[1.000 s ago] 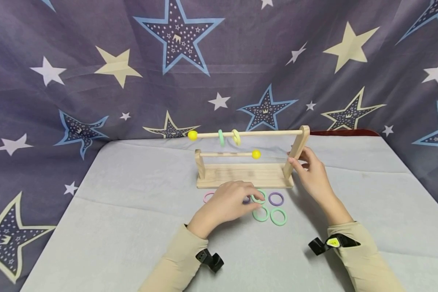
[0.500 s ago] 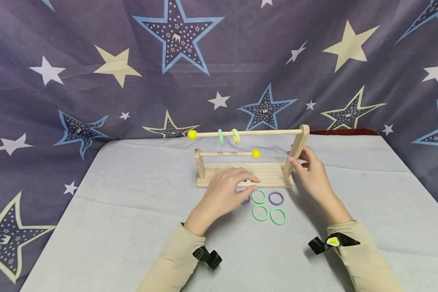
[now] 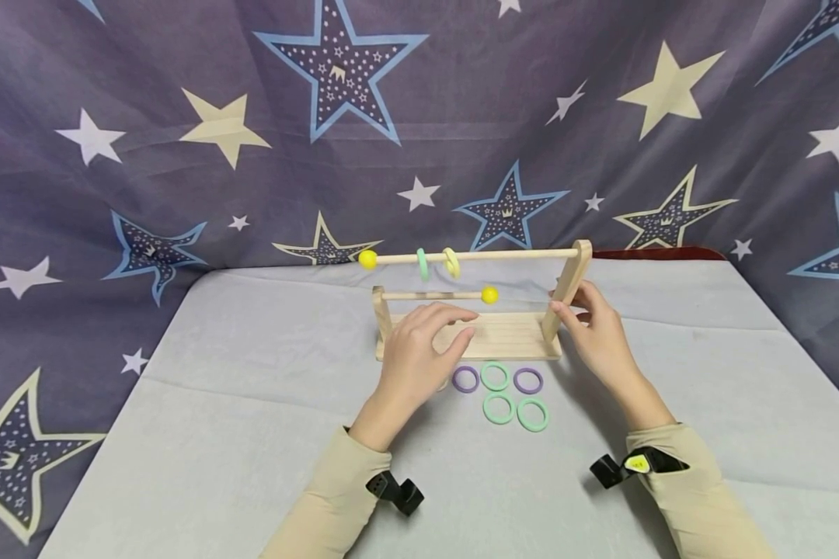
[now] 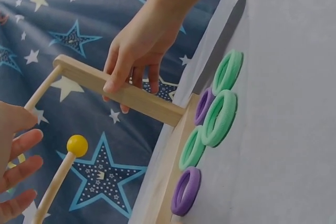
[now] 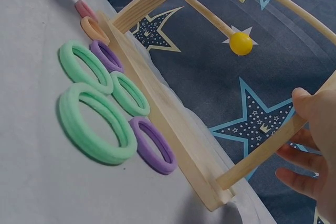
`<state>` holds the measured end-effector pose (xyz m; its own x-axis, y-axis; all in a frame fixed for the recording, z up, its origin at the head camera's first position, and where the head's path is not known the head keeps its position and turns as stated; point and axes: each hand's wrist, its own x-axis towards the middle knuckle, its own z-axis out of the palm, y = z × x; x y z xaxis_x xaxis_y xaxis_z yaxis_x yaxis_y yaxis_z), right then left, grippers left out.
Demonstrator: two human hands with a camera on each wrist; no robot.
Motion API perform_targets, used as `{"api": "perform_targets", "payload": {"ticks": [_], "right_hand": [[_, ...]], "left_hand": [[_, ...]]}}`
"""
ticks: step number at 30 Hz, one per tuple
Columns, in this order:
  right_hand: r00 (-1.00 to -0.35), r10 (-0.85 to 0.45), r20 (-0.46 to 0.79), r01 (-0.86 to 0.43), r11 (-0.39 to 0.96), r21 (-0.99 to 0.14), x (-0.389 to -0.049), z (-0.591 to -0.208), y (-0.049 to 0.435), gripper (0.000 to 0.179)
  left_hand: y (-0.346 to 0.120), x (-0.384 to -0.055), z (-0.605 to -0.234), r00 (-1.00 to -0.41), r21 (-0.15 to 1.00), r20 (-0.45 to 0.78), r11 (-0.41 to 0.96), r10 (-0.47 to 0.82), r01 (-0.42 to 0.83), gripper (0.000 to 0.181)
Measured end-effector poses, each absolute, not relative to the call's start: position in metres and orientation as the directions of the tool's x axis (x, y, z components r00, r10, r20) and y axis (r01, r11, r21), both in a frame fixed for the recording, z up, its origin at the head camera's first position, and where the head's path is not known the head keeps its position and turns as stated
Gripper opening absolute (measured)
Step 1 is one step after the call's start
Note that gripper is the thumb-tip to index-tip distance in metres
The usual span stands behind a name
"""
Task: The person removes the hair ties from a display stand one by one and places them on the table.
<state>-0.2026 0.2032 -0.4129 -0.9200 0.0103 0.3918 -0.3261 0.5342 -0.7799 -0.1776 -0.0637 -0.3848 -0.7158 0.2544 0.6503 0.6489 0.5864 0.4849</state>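
Observation:
My right hand (image 3: 597,334) grips the tall upright of a wooden rack (image 3: 510,334), thumb on the near side. My left hand (image 3: 419,349) hovers over the rack's base near the shorter post, thumb and fingers apart with nothing between them. On the upper rod hang a green ring (image 3: 422,265) and a yellow ring (image 3: 452,265). The lower rod, tipped with a yellow ball (image 3: 489,295), carries no ring. Before the base lie several green hair ties (image 5: 100,153) and purple hair ties (image 5: 169,167), with an orange one (image 5: 94,30) and a pink one (image 5: 84,9) mostly hidden by my left hand in the head view.
The table has a pale grey cloth (image 3: 252,435) over it. Behind it hangs a dark curtain (image 3: 391,178) printed with stars. Another yellow ball (image 3: 367,259) caps the upper rod's left end.
My left hand has moved from above the loose rings up and left over the rack's base, uncovering a purple ring. The right hand keeps its hold on the upright.

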Motion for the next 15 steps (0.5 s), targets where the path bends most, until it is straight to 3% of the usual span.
{"api": "perform_targets", "payload": {"ticks": [15], "right_hand": [[-0.927, 0.006, 0.376, -0.321, 0.507, -0.800, -0.201, -0.411, 0.203, 0.035]], "left_hand": [[-0.082, -0.184, -0.377, -0.716, 0.534, 0.696, 0.626, 0.055, 0.567, 0.012]]}}
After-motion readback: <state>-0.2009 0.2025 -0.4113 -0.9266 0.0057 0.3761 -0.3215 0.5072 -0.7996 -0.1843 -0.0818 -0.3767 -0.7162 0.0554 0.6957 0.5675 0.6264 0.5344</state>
